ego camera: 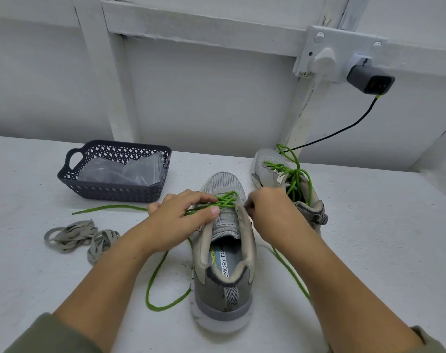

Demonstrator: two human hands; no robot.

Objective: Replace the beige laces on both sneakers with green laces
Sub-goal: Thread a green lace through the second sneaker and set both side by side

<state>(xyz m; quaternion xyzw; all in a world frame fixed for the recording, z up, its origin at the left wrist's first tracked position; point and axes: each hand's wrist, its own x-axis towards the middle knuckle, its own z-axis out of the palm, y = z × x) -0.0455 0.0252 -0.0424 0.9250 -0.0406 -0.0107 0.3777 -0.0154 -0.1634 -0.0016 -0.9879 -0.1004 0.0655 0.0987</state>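
Observation:
A grey sneaker [223,276] stands in front of me, heel toward me, with a green lace [225,200] crossed through its lower eyelets. My left hand [181,220] holds the lace against the shoe's left eyelet flap, thumb pressing on the tongue edge. My right hand [267,210] pinches something at the right eyelet flap, fingers curled. Loose green lace ends trail left [110,208], loop beside the heel [153,284] and run down the right side [290,273]. A second grey sneaker [275,171] with a tied green lace lies behind, at the right.
Two beige laces [76,234] lie bundled on the white table at the left. A dark plastic basket [115,171] holding a clear bag sits at the back left. A wall socket with a charger [369,79] and black cable is at the back right.

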